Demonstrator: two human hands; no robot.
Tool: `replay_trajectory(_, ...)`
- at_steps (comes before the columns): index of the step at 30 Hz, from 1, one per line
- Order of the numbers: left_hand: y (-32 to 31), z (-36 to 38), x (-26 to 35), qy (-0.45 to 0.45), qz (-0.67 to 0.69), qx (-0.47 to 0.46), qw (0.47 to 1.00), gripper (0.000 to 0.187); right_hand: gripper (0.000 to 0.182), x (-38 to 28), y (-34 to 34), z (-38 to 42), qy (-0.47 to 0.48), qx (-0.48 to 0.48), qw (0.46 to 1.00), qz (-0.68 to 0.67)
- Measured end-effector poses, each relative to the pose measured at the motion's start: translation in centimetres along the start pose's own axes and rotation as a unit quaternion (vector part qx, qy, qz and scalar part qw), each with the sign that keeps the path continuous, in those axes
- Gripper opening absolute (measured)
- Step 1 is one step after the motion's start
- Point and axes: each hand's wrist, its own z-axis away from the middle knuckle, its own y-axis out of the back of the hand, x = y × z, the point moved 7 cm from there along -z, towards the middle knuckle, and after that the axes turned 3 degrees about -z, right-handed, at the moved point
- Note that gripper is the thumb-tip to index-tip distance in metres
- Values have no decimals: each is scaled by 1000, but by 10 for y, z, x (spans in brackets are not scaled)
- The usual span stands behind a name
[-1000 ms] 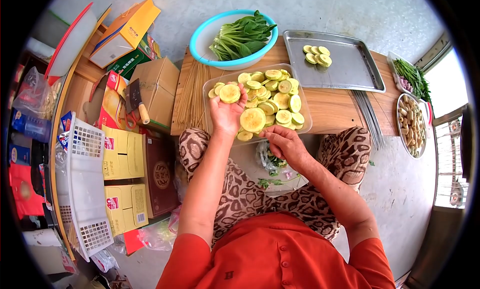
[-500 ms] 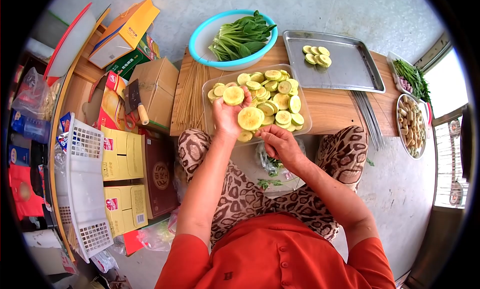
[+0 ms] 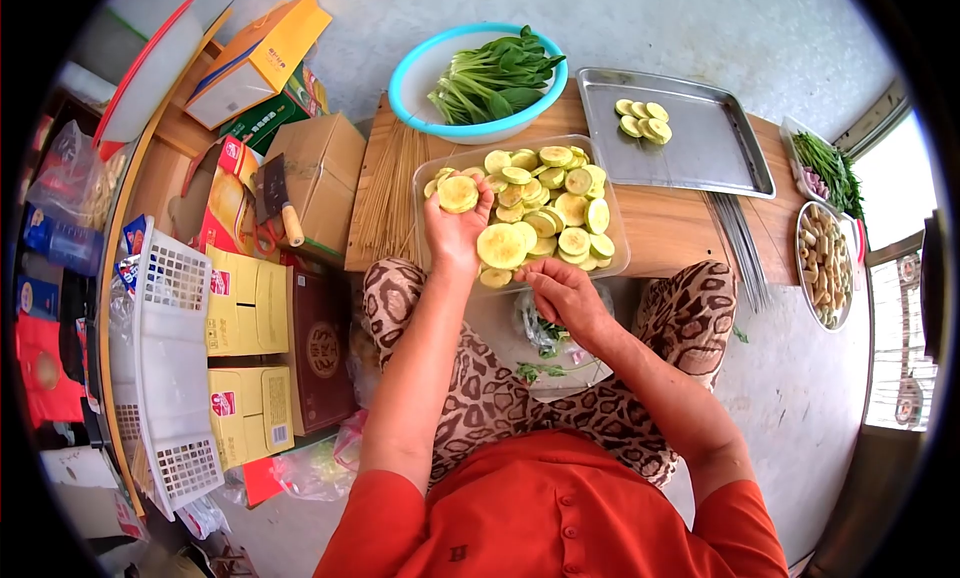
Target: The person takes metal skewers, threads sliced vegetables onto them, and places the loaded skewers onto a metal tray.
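Observation:
My left hand (image 3: 458, 233) is closed around a round zucchini slice (image 3: 458, 194), held up over the left part of a clear plastic tub (image 3: 622, 240). Many pale green slices (image 3: 572, 209) fill the tub. Below the left fingers is another large slice (image 3: 501, 246), its lower edge right by my right fingertips. My right hand (image 3: 563, 293) is pinched at the tub's front edge; I cannot tell what is between its fingers. A bundle of thin wooden skewers (image 3: 392, 193) lies left of the tub.
Behind the tub sits a blue-rimmed basin (image 3: 400, 98) with leafy greens (image 3: 500, 73). A metal tray (image 3: 690, 143) holds several slices. Metal skewers (image 3: 738, 248) stick out past the table (image 3: 660, 233). A cleaver (image 3: 275, 193) rests by cardboard boxes (image 3: 320, 173) at left.
The whole view has shifted slightly, moving the table things a little right and down. The held slice is tipped slightly differently in my left hand; my right hand stays pinched in place.

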Motion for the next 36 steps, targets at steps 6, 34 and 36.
replay_trajectory(6,6,-5,17,-45,35,5,998,34,16,1,0,6,-4,-18,1000,23)
replay_trajectory(34,3,-2,2,-13,-8,-13,1000,32,18,-2,0,4,2,-3,1000,28)
replay_trajectory(36,2,-1,1,-10,-12,-9,1000,31,18,-2,1,4,-3,-6,1000,24)
